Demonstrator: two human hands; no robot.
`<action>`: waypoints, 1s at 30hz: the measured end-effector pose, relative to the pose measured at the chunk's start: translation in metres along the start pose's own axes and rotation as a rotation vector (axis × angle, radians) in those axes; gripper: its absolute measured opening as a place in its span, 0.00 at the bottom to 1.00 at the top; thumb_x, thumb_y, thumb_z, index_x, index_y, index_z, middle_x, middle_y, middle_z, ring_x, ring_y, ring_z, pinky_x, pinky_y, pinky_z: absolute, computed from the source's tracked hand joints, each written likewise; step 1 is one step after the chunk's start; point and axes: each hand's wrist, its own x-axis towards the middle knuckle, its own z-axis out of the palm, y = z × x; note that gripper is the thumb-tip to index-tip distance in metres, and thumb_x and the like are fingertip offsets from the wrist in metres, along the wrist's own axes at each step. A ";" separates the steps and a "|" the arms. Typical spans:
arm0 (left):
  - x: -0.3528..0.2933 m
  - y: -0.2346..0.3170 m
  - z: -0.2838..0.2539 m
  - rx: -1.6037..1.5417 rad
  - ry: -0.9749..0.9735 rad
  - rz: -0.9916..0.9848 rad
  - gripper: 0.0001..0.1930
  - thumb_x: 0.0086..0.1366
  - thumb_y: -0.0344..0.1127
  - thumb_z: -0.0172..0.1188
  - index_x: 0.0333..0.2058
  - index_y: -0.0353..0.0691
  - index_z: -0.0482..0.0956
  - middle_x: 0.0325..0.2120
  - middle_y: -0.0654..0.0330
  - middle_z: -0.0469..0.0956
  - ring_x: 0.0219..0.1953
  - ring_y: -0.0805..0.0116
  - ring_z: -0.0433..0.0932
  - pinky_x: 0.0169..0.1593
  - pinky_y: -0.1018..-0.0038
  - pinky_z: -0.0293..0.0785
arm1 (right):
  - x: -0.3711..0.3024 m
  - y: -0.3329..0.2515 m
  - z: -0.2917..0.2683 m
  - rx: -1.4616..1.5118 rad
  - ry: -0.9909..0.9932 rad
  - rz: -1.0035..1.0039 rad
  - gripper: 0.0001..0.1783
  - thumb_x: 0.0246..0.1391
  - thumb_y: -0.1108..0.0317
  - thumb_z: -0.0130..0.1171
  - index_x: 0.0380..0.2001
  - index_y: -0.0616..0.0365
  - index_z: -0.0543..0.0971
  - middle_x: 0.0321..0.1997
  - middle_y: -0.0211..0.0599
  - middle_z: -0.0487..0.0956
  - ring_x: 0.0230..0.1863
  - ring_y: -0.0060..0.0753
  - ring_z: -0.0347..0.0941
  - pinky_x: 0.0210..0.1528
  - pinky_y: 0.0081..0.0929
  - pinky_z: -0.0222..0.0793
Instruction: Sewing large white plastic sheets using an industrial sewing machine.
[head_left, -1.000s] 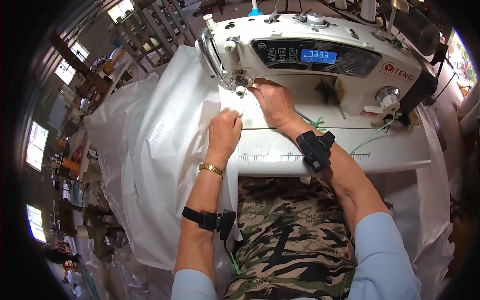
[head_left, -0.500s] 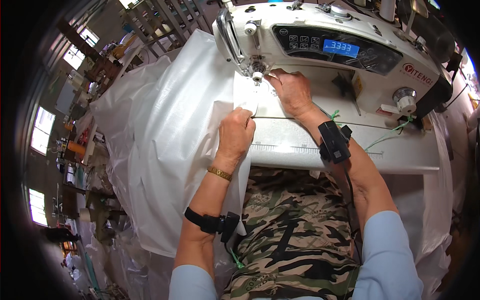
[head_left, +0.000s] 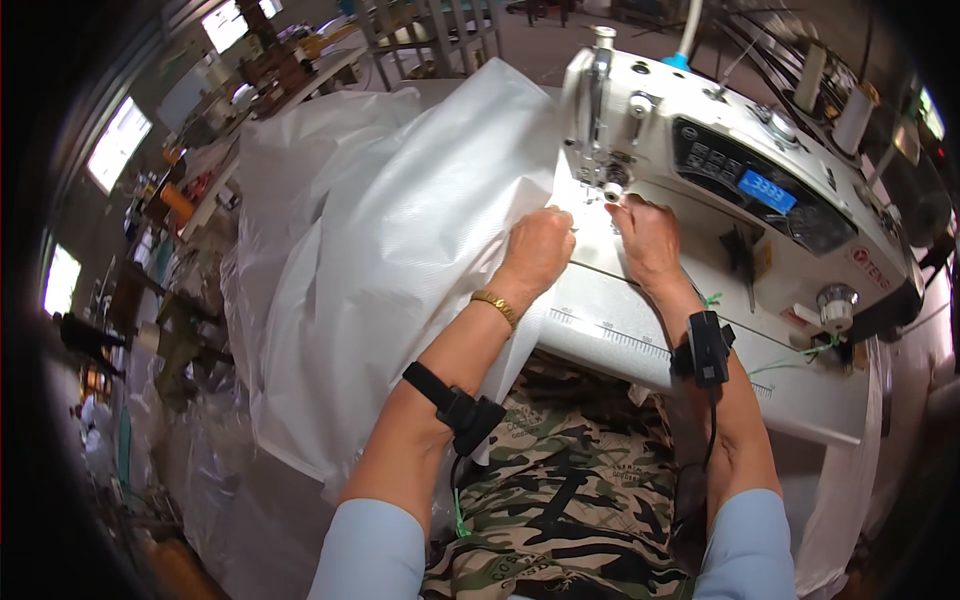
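A white sewing machine (head_left: 705, 102) with a lit blue display stands at the upper right, and its needle area glows bright under a lamp. White woven plastic sheeting (head_left: 400, 220) runs up to the needle from the left. My left hand (head_left: 540, 246) is closed on the sheeting's edge, just left of the needle. Close to the right side of the presser foot is my right hand (head_left: 652, 240), thumb and finger pinched. Glare and the fingers hide what is in that pinch.
The machine's pale table (head_left: 650, 350) has a ruler scale along its front. Thread cones (head_left: 853, 118) stand behind the machine. Green string (head_left: 800, 358) hangs near the handwheel dial. Metal racks (head_left: 430, 35) and a cluttered bench lie beyond the sheeting.
The head view has turned, so the machine sits lower and further right. My left hand has come nearer the needle, level with my right hand, still holding the sheeting.
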 end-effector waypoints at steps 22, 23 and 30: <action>-0.149 0.066 -0.022 0.030 0.023 0.006 0.40 0.59 0.41 0.65 0.64 0.30 0.58 0.67 0.39 0.52 0.70 0.43 0.51 0.70 0.51 0.49 | -0.060 -0.032 -0.028 -0.186 -0.253 -0.261 0.15 0.50 0.66 0.64 0.38 0.62 0.75 0.38 0.50 0.77 0.41 0.55 0.73 0.44 0.45 0.68; -0.172 0.072 -0.019 -0.002 -0.016 0.022 0.39 0.59 0.40 0.65 0.65 0.31 0.58 0.68 0.39 0.50 0.71 0.43 0.49 0.70 0.49 0.47 | -0.071 -0.029 -0.029 -0.130 -0.215 -0.275 0.16 0.50 0.67 0.64 0.39 0.62 0.74 0.39 0.51 0.77 0.43 0.55 0.73 0.45 0.46 0.67; -0.299 0.078 -0.042 -0.118 -0.228 0.062 0.34 0.61 0.38 0.61 0.64 0.34 0.60 0.68 0.41 0.52 0.69 0.46 0.55 0.69 0.55 0.53 | -0.118 -0.023 -0.049 -0.051 -0.200 -0.195 0.24 0.52 0.69 0.60 0.54 0.65 0.74 0.52 0.56 0.77 0.53 0.55 0.74 0.58 0.39 0.67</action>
